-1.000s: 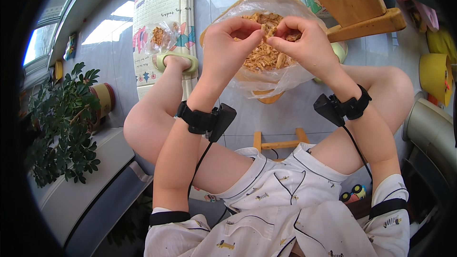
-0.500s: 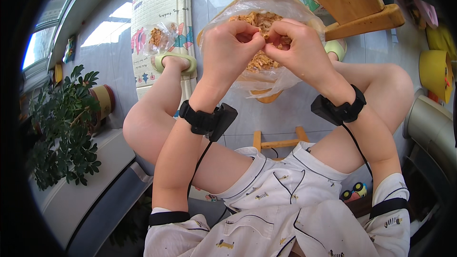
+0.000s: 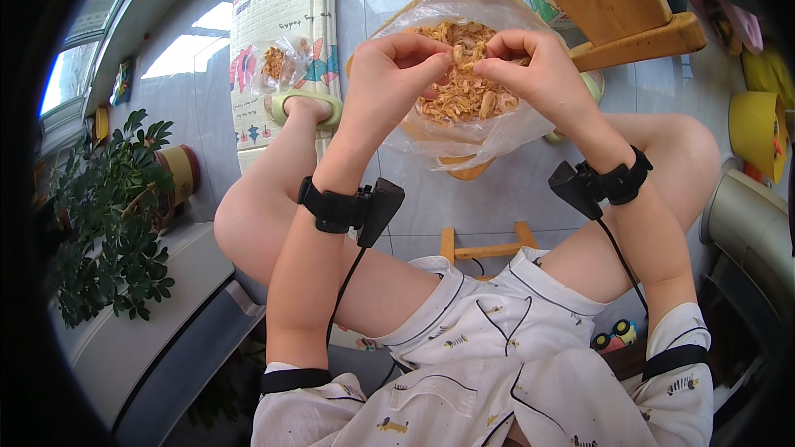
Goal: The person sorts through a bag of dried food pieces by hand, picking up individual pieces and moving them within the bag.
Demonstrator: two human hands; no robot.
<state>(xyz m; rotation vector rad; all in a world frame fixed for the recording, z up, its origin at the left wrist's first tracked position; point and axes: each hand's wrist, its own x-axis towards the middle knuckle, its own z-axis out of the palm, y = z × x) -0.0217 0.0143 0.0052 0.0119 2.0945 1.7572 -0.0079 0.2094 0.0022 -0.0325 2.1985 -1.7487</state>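
A clear plastic bag (image 3: 489,136) full of small tan dried pieces (image 3: 460,95) rests on a low wooden stool between my knees. My left hand (image 3: 389,74) and my right hand (image 3: 534,66) hover just over the bag's open mouth, fingertips almost meeting. Together they pinch one tan piece (image 3: 465,54) above the heap. Each wrist wears a black band with a small black box and a cable.
A second small bag of tan pieces (image 3: 277,62) lies on a patterned play mat (image 3: 286,0) to the left. A wooden chair frame (image 3: 617,8) stands just behind my right hand. A potted plant (image 3: 116,215) is at left, a yellow container (image 3: 758,132) at right.
Both hands have lifted slightly and drawn a little apart, now pulling at one tan piece between the fingertips. The bag has stayed in place.
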